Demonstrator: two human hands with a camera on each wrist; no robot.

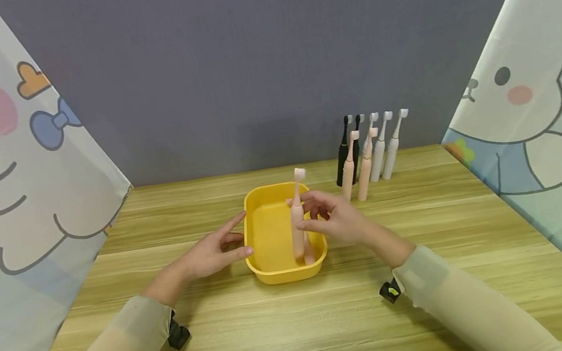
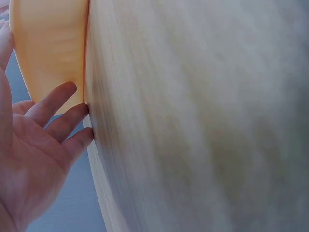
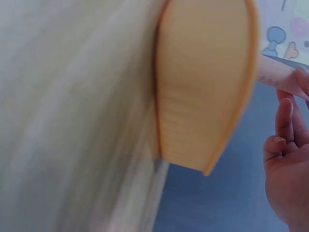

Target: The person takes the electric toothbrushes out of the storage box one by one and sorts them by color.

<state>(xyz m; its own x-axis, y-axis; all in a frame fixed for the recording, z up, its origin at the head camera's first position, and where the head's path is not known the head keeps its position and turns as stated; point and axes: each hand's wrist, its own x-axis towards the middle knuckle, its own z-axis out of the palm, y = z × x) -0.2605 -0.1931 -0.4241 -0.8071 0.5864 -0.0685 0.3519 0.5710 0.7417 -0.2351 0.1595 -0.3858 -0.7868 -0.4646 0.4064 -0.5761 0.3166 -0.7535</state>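
Note:
A yellow basin (image 1: 276,278) sits on the table in the head view. My left hand (image 1: 215,251) touches its left rim with thumb and forefinger spread and fairly straight. In the left wrist view, the fingers of that hand (image 2: 43,140) lie beside the basin's outer wall (image 2: 48,43). Over the basin's right side, my right hand (image 1: 339,218) pinches a pink electric toothbrush (image 1: 298,229), upright with its head on top. Part of its handle (image 3: 276,75) shows in the right wrist view. Behind it, another pink toothbrush (image 1: 308,253) is mostly hidden inside the basin.
Right of the basin, several electric toothbrushes stand upright: pink ones (image 1: 365,173) in front, black ones (image 1: 344,158) behind at the left and white ones (image 1: 392,153) at the right. A grey panel (image 1: 262,66) closes off the back, with cartoon-printed cloths (image 1: 551,140) at both sides.

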